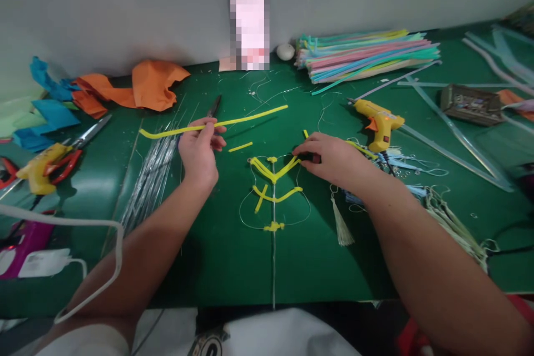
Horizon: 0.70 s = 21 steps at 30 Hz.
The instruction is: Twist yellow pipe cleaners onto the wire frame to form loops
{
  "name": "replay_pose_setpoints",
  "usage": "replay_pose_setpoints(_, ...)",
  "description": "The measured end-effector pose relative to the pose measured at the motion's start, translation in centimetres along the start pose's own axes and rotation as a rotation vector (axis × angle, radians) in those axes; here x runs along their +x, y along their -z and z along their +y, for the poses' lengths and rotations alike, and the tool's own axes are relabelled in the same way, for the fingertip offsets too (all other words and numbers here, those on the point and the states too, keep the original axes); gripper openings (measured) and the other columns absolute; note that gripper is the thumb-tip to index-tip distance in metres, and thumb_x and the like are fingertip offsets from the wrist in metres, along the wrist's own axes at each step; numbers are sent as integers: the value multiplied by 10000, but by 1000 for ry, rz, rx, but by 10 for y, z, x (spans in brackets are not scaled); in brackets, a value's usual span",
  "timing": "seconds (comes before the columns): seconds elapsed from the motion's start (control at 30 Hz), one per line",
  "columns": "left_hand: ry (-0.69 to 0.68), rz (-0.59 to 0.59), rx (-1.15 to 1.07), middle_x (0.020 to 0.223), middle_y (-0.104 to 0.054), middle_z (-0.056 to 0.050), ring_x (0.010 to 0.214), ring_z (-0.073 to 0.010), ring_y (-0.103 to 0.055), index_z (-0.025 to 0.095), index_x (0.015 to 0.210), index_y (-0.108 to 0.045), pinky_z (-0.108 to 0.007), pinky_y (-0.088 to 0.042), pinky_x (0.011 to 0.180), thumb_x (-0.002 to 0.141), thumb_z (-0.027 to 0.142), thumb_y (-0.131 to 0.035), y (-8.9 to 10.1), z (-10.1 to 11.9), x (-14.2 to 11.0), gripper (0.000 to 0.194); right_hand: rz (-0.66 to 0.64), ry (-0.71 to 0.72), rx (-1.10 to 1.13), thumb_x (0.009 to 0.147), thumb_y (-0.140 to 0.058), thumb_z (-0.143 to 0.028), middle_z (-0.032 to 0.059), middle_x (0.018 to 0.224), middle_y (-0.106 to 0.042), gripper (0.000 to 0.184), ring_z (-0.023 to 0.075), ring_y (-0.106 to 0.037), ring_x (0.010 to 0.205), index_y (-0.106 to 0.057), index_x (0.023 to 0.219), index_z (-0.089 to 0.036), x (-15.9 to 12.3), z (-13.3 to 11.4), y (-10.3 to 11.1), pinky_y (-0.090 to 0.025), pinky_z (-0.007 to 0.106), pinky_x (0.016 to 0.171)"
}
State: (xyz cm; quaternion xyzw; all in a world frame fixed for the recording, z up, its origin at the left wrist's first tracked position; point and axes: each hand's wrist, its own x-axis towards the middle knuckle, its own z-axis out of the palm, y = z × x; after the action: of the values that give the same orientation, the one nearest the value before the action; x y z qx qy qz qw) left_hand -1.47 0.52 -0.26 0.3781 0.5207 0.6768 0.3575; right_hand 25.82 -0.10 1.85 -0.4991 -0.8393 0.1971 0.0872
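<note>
The tabletop (233,267) is green, the long strip (250,118) yellow, the wire figure (274,208) silver with yellow pieces (287,196). The bundle (367,55) mixes pink, blue, mint and yellow. The right glue gun (381,122) is yellow with an orange trigger (370,124).

Bare forearms (167,245), one white sleeve (89,340), pale clothing (287,334) with a round dark print (211,346).
</note>
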Motion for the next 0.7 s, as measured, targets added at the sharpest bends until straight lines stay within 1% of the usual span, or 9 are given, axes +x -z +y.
replay_pose_setpoints(0.1, -36, -13, 11, 686, -702, -7, 474, -72, -573, 182, 857, -683, -177, -395, 433, 843, 227, -638, 0, -3, -1, 66, 14, -8, 28, 855, -590, -227, 53, 1011, -656, 211, 160, -601, 728, -744, 999, -231, 1, 1, -1, -464, 313, 669)
replay_pose_setpoints(0.23, -88, -50, 25, 702, -707, -5, 481, -73, -581, 189, 874, -683, -182, -412, 446, 863, 252, -645, 0, -4, -3, 75, 21, -13, 45, 840, -605, -208, 51, 1004, -657, 163, 153, -596, 721, -736, 936, -212, 2, 2, -2, -469, 310, 683)
replay_pose_setpoints(0.33, -109, -60, 12, 709, -710, -14, 485, -79, -584, 187, 880, -689, -190, -415, 451, 888, 293, -632, -1, -4, -5, 120, 22, -19, 38, 834, -604, -205, 54, 1001, -659, 159, 157, -599, 716, -735, 924, -210, 2, 1, -1, -464, 314, 666)
replay_pose_setpoints(0.43, -126, -56, -38, 697, -701, -25, 482, -86, -575, 180, 858, -690, -203, -406, 450, 923, 346, -592, -1, -2, -6, 203, 33, -34, 65, 817, -606, -204, 58, 984, -672, 197, 176, -615, 723, -738, 962, -215, 1, -2, -1, -466, 323, 651)
replay_pose_setpoints(0.5, -146, -51, -72, 673, -686, -30, 477, -95, -565, 176, 842, -688, -214, -407, 451, 937, 380, -571, -2, 0, -7, 253, 100, -90, 125, 804, -609, -205, 58, 941, -691, 243, 193, -627, 727, -734, 1012, -214, 0, -3, -3, -475, 335, 654)
replay_pose_setpoints(0.57, -166, -46, -101, 636, -657, -28, 468, -103, -547, 176, 810, -681, -226, -409, 451, 937, 415, -564, -2, 2, -7, 294, 242, -195, 218, 810, -616, -238, 64, 932, -708, 299, 203, -636, 715, -709, 1093, -206, 1, -3, -5, -484, 349, 650)
replay_pose_setpoints(0.63, -178, -28, -146, 622, -618, -20, 466, -105, -530, 183, 748, -661, -231, -394, 434, 918, 441, -581, -3, 3, -7, 320, 400, -285, 363, 831, -627, -305, 74, 970, -710, 396, 204, -643, 697, -649, 1213, -200, 2, -3, -8, -496, 358, 634)
replay_pose_setpoints(0.67, -180, -23, -170, 621, -597, -16, 469, -104, -524, 185, 717, -648, -231, -381, 423, 902, 445, -598, -3, 4, -7, 323, 447, -307, 464, 841, -632, -341, 76, 987, -706, 453, 201, -649, 690, -610, 1271, -200, 3, -3, -10, -505, 359, 625)
replay_pose_setpoints(0.7, -178, -22, -194, 621, -578, -13, 469, -105, -516, 186, 693, -636, -231, -366, 411, 887, 446, -611, -4, 4, -7, 326, 464, -316, 574, 850, -634, -370, 75, 994, -700, 493, 197, -655, 685, -581, 1311, -203, 3, -2, -11, -516, 357, 622)
